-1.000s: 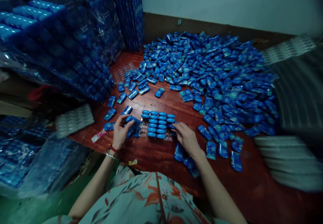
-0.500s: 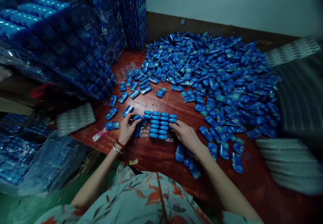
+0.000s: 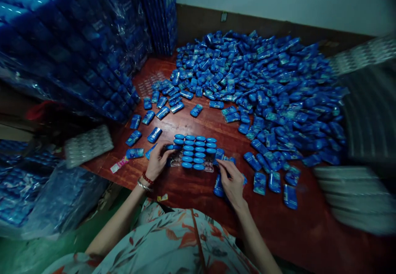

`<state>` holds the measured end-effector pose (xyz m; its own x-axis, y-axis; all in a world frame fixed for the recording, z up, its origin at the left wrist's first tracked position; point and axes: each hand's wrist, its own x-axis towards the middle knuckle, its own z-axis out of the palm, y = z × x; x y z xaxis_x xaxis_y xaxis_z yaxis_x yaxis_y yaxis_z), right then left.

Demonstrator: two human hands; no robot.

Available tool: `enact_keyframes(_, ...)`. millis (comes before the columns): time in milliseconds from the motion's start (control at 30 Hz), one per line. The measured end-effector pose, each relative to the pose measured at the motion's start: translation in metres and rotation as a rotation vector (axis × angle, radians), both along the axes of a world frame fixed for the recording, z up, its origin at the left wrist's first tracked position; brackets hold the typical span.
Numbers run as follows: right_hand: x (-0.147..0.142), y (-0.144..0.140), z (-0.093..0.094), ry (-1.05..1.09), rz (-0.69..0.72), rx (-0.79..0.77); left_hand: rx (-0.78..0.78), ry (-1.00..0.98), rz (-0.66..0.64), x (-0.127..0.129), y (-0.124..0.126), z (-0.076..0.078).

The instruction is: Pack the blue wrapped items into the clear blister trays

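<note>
While both hands work at the tray [image 3: 208, 167] | left hand [image 3: 157, 163] pinches a case [image 3: 171, 146] at tray's left edge | right hand [image 3: 232, 181] fingers closed on case [image 3: 219, 155] at its right | cases seem light, stiff, slick; grip by long sides

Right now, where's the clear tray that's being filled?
Head view, near table edge, centre: the tray lies between the left hand and right hand, just in front of the big blue pile.
</note>
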<state>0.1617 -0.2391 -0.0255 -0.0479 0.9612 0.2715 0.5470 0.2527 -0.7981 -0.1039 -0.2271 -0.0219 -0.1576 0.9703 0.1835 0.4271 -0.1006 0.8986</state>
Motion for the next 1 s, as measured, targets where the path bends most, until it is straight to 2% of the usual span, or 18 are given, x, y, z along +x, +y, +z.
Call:
enact_keyframes(167, 0.008, -0.001, -0.002, -0.05, 0.023, 0.01, 0.066, 0.235, -0.204, -0.007, 0.001, -0.007)
enact_keyframes(333, 0.016, 0.012, 0.003, -0.141, -0.06, 0.052, -0.006, 0.523, -0.365, -0.011, 0.006, 0.002)
enact_keyframes(467, 0.013, 0.029, 0.005, -0.425, -0.007, -0.008, -0.019, 0.69, -0.448, -0.006, 0.015, 0.011)
enact_keyframes(567, 0.011, 0.038, 0.002, -0.611, 0.014, -0.036, -0.021, 0.71, -0.447, -0.001, 0.015, 0.012)
enact_keyframes(633, 0.013, 0.043, -0.001, -0.677, 0.04, -0.042, -0.02, 0.671, -0.413, 0.003, 0.009, 0.008)
enact_keyframes(700, 0.017, 0.046, -0.003, -0.716, 0.09, -0.071, 0.01, 0.585, -0.326, 0.005, -0.001, 0.005)
enact_keyframes(833, 0.028, 0.043, 0.001, -0.599, 0.212, -0.228, 0.086, 0.418, 0.108, -0.008, -0.024, 0.001)
enact_keyframes(900, 0.031, 0.038, 0.005, -0.435, 0.228, -0.324, 0.025, 0.481, 0.252, -0.025, -0.031, 0.0)
enact_keyframes(1000, 0.034, 0.031, 0.012, -0.227, 0.144, -0.372, -0.131, 0.7, 0.243, -0.05, -0.036, -0.005)
